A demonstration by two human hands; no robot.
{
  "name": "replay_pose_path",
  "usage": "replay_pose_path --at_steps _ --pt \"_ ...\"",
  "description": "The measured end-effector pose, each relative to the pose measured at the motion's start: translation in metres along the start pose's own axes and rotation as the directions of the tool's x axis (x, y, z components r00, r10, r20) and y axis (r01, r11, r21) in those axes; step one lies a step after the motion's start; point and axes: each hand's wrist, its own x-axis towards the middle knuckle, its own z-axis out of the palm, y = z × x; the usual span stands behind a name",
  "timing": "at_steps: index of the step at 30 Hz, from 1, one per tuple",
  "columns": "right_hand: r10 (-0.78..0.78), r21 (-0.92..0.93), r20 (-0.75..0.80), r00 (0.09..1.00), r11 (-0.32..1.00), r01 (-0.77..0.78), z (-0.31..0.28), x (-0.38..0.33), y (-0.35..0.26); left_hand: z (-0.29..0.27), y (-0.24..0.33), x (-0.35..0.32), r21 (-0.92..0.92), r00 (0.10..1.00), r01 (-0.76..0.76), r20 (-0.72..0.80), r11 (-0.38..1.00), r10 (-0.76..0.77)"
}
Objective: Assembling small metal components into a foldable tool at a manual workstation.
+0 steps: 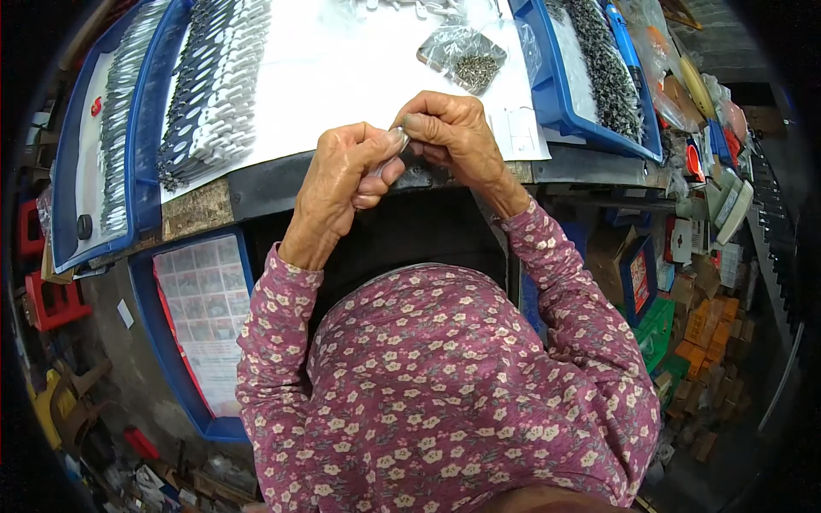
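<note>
My left hand (346, 171) and my right hand (457, 137) meet above the near edge of the table, fingertips almost touching. Both are closed in a pinch around a small shiny pale part (402, 139). Fingers cover most of it, so its kind cannot be made out. Beyond my right hand, an open clear plastic bag (434, 47) holds many tiny metal pieces (475, 72), too small to name. White paper (333, 77) covers the tabletop under and past my hands. To the left of my left hand lie stacked rows of black and white parts (214, 94).
A blue tray (132, 162) with rows of slim pale parts stands at far left. Another blue tray (581, 124) at right holds dark small parts. Below the table's left side sits a blue bin (201, 421) with a printed sheet. Boxes (705, 329) crowd the right floor.
</note>
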Motion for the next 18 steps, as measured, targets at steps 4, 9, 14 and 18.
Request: replay_pose_path --at_steps 4,9,14,18 --pt "0.103 0.073 0.086 0.991 0.991 -0.109 -0.004 0.001 -0.01 -0.003 0.001 -0.001 -0.044 0.998 0.042 0.052 0.998 -0.039" --pt "0.011 0.01 -0.039 0.999 1.0 -0.011 0.007 0.0 -0.001 -0.003 0.0 0.001 -0.149 0.998 0.053 0.047 0.987 -0.046" --pt "0.107 0.054 0.048 0.993 0.993 -0.109 0.002 0.001 -0.006 -0.008 0.001 -0.002 -0.102 0.993 0.093 0.078 0.99 -0.085" --pt "0.067 0.074 0.002 0.998 0.995 -0.067 0.007 0.0 -0.004 -0.005 0.0 -0.002 -0.163 0.994 0.069 0.092 0.984 -0.055"
